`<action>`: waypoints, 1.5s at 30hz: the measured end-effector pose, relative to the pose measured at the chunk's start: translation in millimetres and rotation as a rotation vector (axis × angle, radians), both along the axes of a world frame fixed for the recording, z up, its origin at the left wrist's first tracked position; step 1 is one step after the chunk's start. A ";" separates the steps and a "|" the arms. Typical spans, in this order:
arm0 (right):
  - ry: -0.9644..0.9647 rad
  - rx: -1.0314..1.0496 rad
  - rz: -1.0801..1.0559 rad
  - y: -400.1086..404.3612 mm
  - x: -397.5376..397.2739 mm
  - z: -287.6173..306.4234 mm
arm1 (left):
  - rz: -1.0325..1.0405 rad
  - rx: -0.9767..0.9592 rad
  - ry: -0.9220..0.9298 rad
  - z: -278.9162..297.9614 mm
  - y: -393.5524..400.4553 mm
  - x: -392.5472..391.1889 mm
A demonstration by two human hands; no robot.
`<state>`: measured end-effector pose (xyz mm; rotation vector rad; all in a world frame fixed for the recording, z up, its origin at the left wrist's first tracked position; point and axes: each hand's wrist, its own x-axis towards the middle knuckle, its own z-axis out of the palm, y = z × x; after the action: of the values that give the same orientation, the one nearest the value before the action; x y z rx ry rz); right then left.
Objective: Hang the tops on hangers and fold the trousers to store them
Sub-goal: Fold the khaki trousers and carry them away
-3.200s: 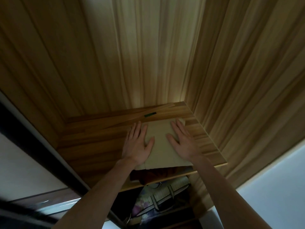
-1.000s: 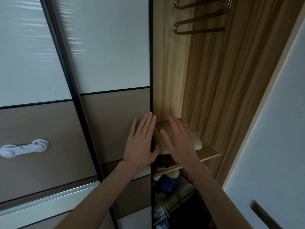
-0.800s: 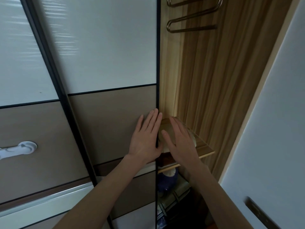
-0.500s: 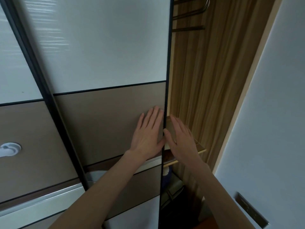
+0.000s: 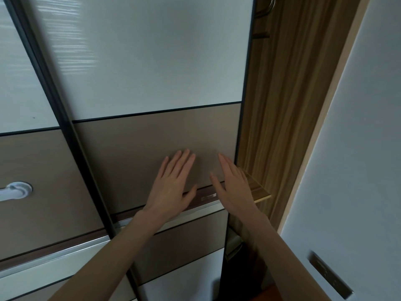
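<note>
Hands flat on wardrobe door

Fingers are held straight on both: the left hand (image 5: pixel 171 187) is pressed on the sliding door (image 5: pixel 156 153), the right hand (image 5: pixel 233 187) at its 3 o'clock edge. No trousers can be seen; a shelf (image 5: pixel 259 190) corner is visible at 3 o'clock.

Metal hanger, mostly cut off

Only a curved grey end of the hanger (image 5: pixel 270 6) shows at one o'clock, by the top edge, against wood-grain panelling (image 5: pixel 288 88) just right of the sliding door (image 5: pixel 152 61).
</note>
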<state>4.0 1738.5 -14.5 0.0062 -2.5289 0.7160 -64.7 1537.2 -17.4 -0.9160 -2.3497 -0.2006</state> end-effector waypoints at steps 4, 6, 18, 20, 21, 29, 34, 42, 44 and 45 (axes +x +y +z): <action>0.006 -0.018 0.004 1.2 -5.5 -1.2 | 0.133 -0.001 0.069 -1.4 -0.2 -6.0; -0.001 -0.025 -0.004 6.1 -7.3 -2.1 | 0.158 -0.103 0.101 -1.7 3.4 -13.6; -0.009 -0.034 -0.078 41.7 -5.7 -15.2 | 0.134 -0.282 0.203 -3.8 51.3 -41.3; -0.009 -0.028 -0.083 45.6 -6.6 -16.7 | 0.122 -0.284 0.213 -4.4 59.0 -44.0; -0.006 -0.031 -0.088 47.4 -6.7 -17.5 | 0.115 -0.287 0.218 -4.4 64.0 -44.9; -0.018 0.000 -0.159 70.2 -5.9 -20.8 | 0.064 -0.331 0.235 0.4 105.3 -53.5; -0.051 -0.012 -0.200 81.8 -7.8 -23.0 | -0.025 -0.288 0.140 11.2 137.4 -45.1; -0.047 0.087 -0.143 60.3 -26.3 -15.1 | 0.023 -0.093 0.226 21.1 75.5 -38.0; -0.008 0.158 -0.092 42.8 -38.2 -9.6 | 0.085 -0.040 0.270 17.8 46.9 -38.6; 0.011 0.195 -0.062 33.4 -44.7 -7.6 | 0.135 -0.008 0.284 14.4 32.7 -39.0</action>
<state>-40.7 1771.9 -22.1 -0.0008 -2.5661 0.4422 -103.7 1569.8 -3.0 -0.7334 -2.1379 -0.0056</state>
